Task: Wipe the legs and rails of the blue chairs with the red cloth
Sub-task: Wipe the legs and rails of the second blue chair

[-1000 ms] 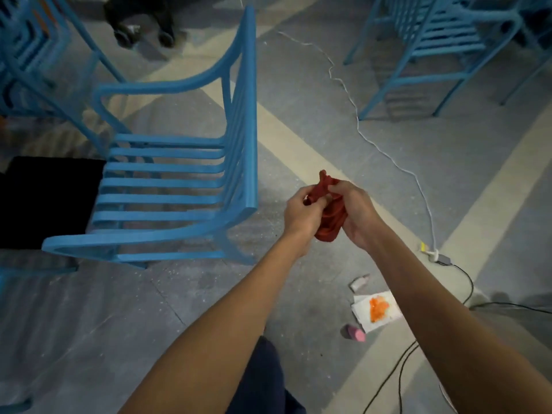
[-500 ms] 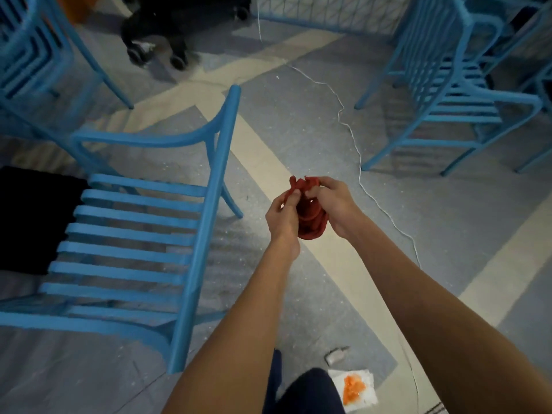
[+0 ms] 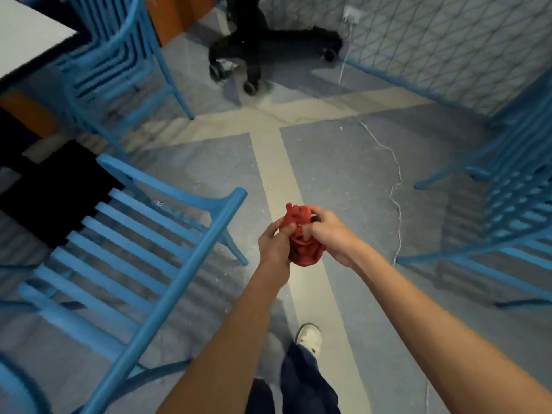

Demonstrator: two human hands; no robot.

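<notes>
Both hands, left hand (image 3: 276, 242) and right hand (image 3: 330, 234), grip the bunched red cloth (image 3: 303, 234) at frame centre. The view has lifted since a second ago; the nearest blue chair (image 3: 167, 264), lower left, now sits beside them, unwiped.

1. The cloth (image 3: 303, 239) is red, bunched into a crumpled wad with folds and creases showing. It is held up in the air above the grey floor, between two hands, with a tuft sticking up at its top and its lower end hanging free.
2. The near chair (image 3: 125, 264) is blue, with a slatted seat and a curved back rail. It stands at lower left, just beside the cloth but not touching it.
3. A second blue chair (image 3: 119, 64) stands at upper left, well apart.
4. A third blue chair (image 3: 513, 210) stands at the right edge, partly cut off.
</notes>
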